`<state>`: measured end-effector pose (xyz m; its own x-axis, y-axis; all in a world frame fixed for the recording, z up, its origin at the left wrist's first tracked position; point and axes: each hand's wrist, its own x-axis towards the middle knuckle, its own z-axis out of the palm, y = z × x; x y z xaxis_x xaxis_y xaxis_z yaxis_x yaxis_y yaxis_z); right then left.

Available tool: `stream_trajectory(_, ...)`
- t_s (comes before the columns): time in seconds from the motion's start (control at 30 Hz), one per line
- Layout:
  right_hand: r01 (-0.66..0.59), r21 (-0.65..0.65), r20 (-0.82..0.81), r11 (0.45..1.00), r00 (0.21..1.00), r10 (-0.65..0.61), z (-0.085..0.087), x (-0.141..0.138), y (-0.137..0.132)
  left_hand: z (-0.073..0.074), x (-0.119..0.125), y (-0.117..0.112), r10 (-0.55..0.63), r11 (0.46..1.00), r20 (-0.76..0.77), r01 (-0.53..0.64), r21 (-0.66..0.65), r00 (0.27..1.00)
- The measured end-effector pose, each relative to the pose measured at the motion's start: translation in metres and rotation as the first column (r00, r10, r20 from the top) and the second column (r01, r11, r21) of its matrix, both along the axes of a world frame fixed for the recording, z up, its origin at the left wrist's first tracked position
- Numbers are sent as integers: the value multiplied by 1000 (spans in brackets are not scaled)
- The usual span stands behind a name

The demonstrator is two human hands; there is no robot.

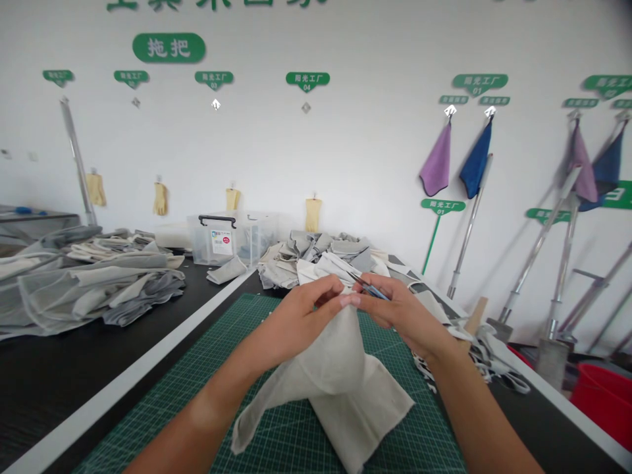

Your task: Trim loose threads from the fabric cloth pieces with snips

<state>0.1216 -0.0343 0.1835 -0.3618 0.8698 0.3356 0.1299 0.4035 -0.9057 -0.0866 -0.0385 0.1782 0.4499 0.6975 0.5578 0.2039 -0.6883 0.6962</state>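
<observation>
A light grey piece of fabric hangs from both hands over the green cutting mat, its lower corners spread out on or just above the mat. My left hand is closed, pinching the fabric's upper edge between thumb and fingers. Close against it, my right hand is closed round a pair of blue-handled snips, whose dark metal blades point up and to the left. The right thumb also presses at the fabric edge, meeting the left thumb. What lies between the fingertips is partly hidden.
Piles of grey fabric lie at the left and behind the mat. A clear plastic box stands at the back. Fabric strips and a wooden piece are on the right. A red bucket stands beyond the table edge.
</observation>
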Motion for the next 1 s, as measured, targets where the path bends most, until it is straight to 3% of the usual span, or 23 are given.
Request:
stream_trajectory(0.13, -171, -114, -129, 979, 979, 156, -10, -1, 8, 2, 2, -1, 2, 1000, 45, -3, 26, 999)
stream_trajectory(0.33, -391, -263, -276, 882, 906, 319, -32, -3, 22, 3, 1, 1, 82, 993, 160, -94, 73, 984)
stream_trajectory(0.6, -604, -430, -280, 670, 795, 538, -54, 0, 39, 11, -5, -4, 230, 964, 368, -262, 37, 901)
stream_trajectory(0.8, -764, -443, -340, 470, 628, 700, -72, -5, 43, 12, -8, -6, 257, 950, 418, -307, 57, 872)
stream_trajectory(1.0, -780, -475, -243, 407, 560, 792, -79, -14, 37, 10, -11, -5, 315, 916, 485, -395, 70, 816)
